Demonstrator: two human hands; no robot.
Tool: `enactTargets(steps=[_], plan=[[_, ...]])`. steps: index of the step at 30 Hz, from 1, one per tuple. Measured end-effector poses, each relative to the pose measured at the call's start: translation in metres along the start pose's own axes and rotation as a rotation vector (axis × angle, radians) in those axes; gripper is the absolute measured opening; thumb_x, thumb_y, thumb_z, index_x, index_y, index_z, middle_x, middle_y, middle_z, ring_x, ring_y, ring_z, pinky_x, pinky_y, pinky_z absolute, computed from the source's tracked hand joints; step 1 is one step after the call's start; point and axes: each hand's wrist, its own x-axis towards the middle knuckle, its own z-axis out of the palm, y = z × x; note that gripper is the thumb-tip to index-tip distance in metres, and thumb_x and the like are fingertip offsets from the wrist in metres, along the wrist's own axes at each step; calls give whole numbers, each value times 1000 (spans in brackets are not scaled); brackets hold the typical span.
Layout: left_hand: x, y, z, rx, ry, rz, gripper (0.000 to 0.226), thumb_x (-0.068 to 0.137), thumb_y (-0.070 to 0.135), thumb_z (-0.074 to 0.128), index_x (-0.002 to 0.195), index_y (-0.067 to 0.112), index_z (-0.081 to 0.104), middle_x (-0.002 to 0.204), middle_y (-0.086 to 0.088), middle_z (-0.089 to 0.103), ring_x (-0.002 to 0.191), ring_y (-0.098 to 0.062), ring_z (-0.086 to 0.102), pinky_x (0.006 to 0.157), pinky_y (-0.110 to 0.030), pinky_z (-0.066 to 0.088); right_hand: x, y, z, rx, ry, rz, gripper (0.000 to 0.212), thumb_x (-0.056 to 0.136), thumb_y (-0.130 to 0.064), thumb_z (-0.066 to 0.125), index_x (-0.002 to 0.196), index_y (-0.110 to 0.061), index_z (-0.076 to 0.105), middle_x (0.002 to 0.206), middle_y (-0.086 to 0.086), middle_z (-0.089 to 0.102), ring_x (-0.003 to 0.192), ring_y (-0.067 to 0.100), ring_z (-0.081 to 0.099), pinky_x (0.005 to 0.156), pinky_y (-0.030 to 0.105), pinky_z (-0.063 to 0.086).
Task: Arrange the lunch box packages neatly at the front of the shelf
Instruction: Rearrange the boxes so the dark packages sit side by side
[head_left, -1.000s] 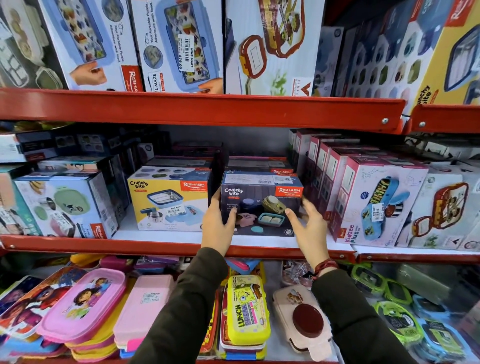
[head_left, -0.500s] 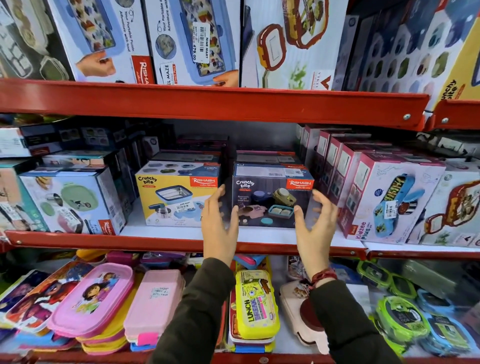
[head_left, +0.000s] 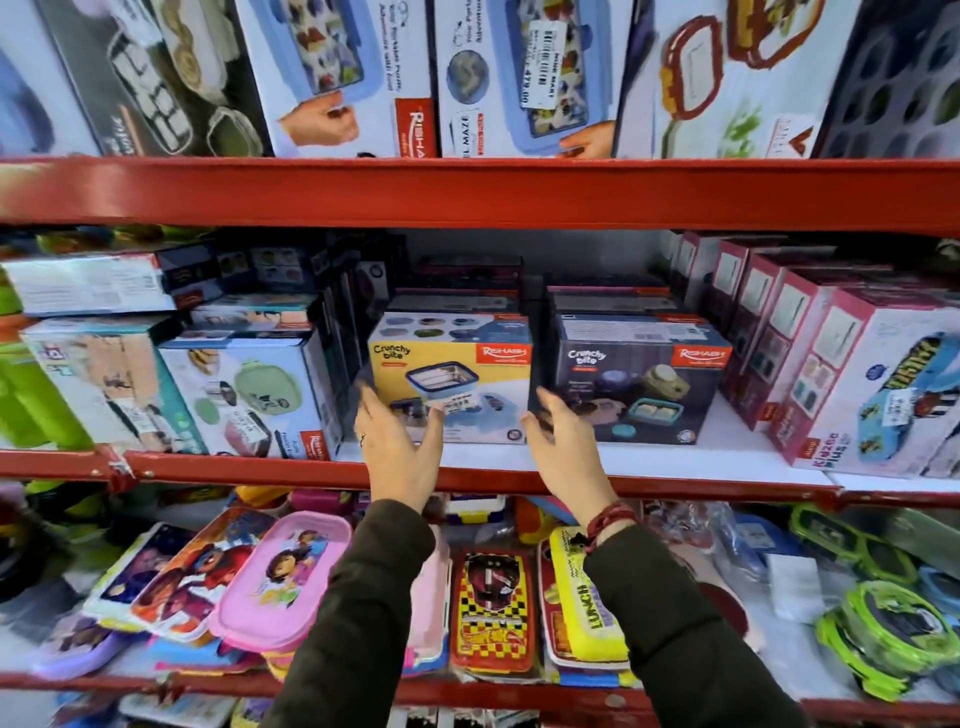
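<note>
A yellow Crunchy Bite box (head_left: 452, 364) and a dark blue Crunchy Bite box (head_left: 641, 382) stand side by side on the middle shelf (head_left: 519, 475), a little back from its front edge. My left hand (head_left: 397, 447) is open at the yellow box's lower left corner, its fingers spread over the box front. My right hand (head_left: 563, 449) is open in front of the gap between the two boxes, at the yellow box's lower right corner. Neither hand grips a box. More boxes sit stacked behind both.
A teal-and-white box (head_left: 244, 400) stands to the left and pink Kidzee Plus boxes (head_left: 878, 389) line the right. A red shelf beam (head_left: 467, 192) runs overhead with tall boxes above. Loose plastic lunch boxes (head_left: 283, 571) fill the shelf below.
Both hands let go of the dark blue box and shifted left to either side of the yellow box. The camera view moved left too.
</note>
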Motion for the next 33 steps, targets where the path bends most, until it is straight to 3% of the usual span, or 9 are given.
enactTargets(steps=[5, 9, 13, 18, 22, 25, 27, 30, 33], plan=[[12, -19, -25, -8, -160, -33, 98, 87, 58, 72, 157, 6, 29, 160, -19, 40, 152, -35, 36, 127, -52, 31, -2, -6, 6, -80, -62, 48, 70, 93, -32, 67, 153, -7, 41, 150, 15, 55, 141, 32, 52, 118, 44, 42], [9, -28, -48, -4, -253, 105, 113, 76, 25, 91, 162, 11, 19, 158, -15, 31, 149, -23, 33, 123, -27, 23, -19, -1, 0, -59, -27, -34, 88, 80, -19, 84, 155, -16, 37, 152, 9, 46, 142, 25, 47, 121, 44, 39], [8, -35, -66, 6, -329, 236, 113, 80, 12, 87, 165, 16, 13, 151, -9, 31, 137, -11, 35, 116, -18, 23, -33, -5, -6, -4, 62, -118, 89, 79, -9, 84, 153, -30, 39, 143, 0, 44, 135, 15, 48, 115, 35, 41], [10, -37, -85, -210, -311, 278, 75, 89, 12, 79, 149, 23, 35, 146, 3, 51, 136, -8, 54, 118, -43, 47, -37, -10, -13, 74, 111, -169, 74, 82, -15, 83, 144, -37, 49, 139, -3, 56, 129, 21, 59, 111, 42, 51], [11, -24, -101, -363, -313, 236, 59, 83, 49, 76, 130, 32, 44, 139, 7, 59, 133, -11, 59, 116, -48, 49, -41, -26, -12, 272, 181, -182, 45, 85, -18, 82, 121, -32, 59, 120, -5, 71, 110, 13, 70, 94, 30, 59], [14, -22, -105, -402, -344, 298, 63, 86, 35, 72, 140, 41, 42, 154, 5, 51, 145, -14, 48, 123, -48, 41, -40, -35, -12, 384, 224, -171, 34, 90, -21, 77, 120, -21, 63, 116, -10, 72, 103, -1, 70, 95, 28, 59], [17, -23, -102, -368, -328, 328, 74, 90, 17, 71, 148, 46, 37, 157, 13, 47, 146, -10, 46, 123, -44, 39, -40, -36, -14, 435, 179, -179, 43, 91, -25, 71, 132, -15, 61, 124, -7, 71, 108, -5, 68, 91, 22, 58], [20, -22, -94, -337, -229, 301, 73, 97, 2, 64, 153, 41, 38, 153, 9, 53, 142, -12, 51, 122, -47, 42, -37, -33, -10, 414, 123, -163, 60, 88, -16, 72, 144, -21, 52, 138, -1, 64, 116, 3, 67, 93, 19, 57], [25, -20, -84, -329, -195, 261, 66, 100, 4, 63, 156, 30, 40, 153, 1, 56, 141, -17, 54, 120, -51, 45, -29, -27, -1, 301, 176, -160, 62, 88, -5, 76, 139, -31, 52, 140, 3, 63, 121, 13, 66, 91, 15, 57]])
